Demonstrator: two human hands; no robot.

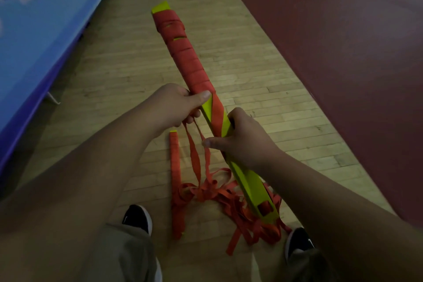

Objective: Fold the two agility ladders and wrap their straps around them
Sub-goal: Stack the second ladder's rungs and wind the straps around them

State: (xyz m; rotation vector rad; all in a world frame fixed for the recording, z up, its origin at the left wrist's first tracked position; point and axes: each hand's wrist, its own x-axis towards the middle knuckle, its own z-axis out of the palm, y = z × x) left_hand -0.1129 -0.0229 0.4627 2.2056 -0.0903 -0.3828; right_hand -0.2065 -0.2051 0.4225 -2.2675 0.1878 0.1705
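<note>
Gripping the ladder (248,181) in both hands, the person holds it slanted above the wooden floor (128,64). The left hand (174,105) is curled round the bundle, thumb pressed on the edge of the orange strap (187,62), which covers the ladder from this hand to nearly its far tip. Just below it, the right hand (245,142) is closed round the bare yellow part, thumb stretched out sideways. More strap hangs between the hands and lies heaped on the floor beneath them (quite a tangle). A second ladder (175,167), wrapped, lies on the floor under the left hand.
</note>
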